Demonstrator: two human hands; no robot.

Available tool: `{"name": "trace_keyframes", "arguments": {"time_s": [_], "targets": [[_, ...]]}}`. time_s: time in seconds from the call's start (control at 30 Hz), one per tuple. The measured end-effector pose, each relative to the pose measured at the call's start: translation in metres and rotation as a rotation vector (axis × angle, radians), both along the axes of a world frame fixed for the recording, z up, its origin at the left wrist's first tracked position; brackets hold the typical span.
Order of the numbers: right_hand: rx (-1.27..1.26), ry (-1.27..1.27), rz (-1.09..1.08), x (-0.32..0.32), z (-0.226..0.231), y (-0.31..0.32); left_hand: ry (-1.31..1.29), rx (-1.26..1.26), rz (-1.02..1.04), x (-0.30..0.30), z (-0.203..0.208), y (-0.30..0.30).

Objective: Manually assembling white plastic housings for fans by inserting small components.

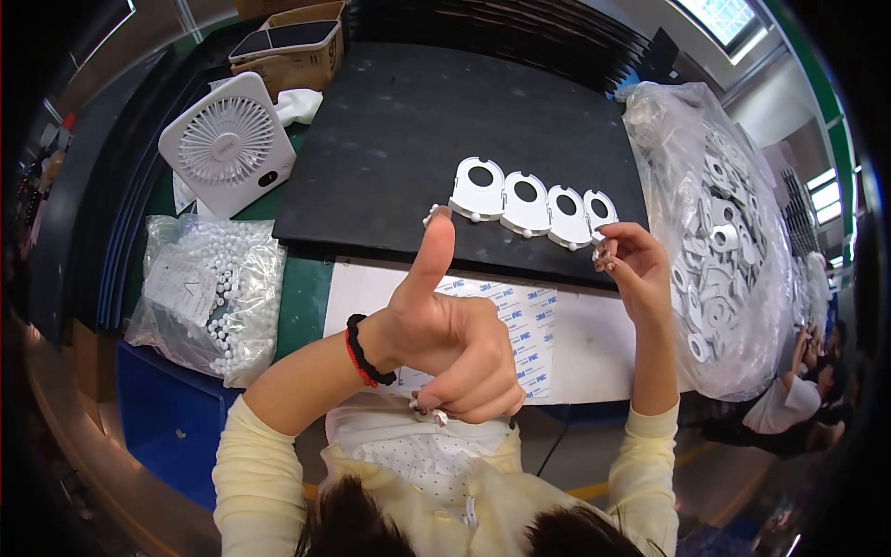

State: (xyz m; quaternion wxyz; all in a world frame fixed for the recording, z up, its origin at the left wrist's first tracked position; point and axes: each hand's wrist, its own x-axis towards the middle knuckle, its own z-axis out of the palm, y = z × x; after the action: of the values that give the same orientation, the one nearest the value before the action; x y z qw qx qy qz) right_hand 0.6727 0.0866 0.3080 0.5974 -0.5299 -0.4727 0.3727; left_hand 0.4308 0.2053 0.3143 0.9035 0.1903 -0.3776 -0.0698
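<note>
Four-sided view aside, a short row of white plastic parts (524,204) with round holes rests on the black board, small white knobs along their lower edges. At the row's right end, my right hand (640,269) has its thumb and fingers closed at the edge of the last white part (599,212); the fingertips hide the contact. My left hand (455,348) is nearer me, thumb raised and the other fingers curled in. Something small and whitish shows at its curled fingertips, too small to name. Both hands have decorated nails.
A bag of small white knobs (223,297) lies left, below a white fan (227,144). At right is a large clear bag of white parts (719,269). A printed liner sheet (534,334) lies before the black board (390,139). A cardboard box (297,65) stands far left.
</note>
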Motion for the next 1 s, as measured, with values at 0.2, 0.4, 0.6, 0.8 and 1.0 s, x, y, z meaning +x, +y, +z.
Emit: {"name": "trace_keyframes", "arguments": {"time_s": [0.2,0.4,0.6,0.8,1.0], "targets": [[0.034,-0.031,0.034,0.003,-0.002,0.0,-0.114,0.008,-0.06,0.009,-0.007,-0.002],[0.11,-0.54,0.096,-0.032,0.0,0.002,0.195,0.528,-0.228,0.009,-0.002,-0.014],[0.345,-0.618,0.255,-0.055,-0.002,0.002,0.171,0.589,-0.284,0.022,-0.022,-0.018],[0.322,-0.605,0.235,-0.057,-0.002,0.001,0.198,0.566,-0.303,0.023,-0.025,-0.021],[0.347,-0.587,0.216,-0.057,-0.004,0.0,0.223,0.571,-0.312,0.025,-0.026,-0.023]]}}
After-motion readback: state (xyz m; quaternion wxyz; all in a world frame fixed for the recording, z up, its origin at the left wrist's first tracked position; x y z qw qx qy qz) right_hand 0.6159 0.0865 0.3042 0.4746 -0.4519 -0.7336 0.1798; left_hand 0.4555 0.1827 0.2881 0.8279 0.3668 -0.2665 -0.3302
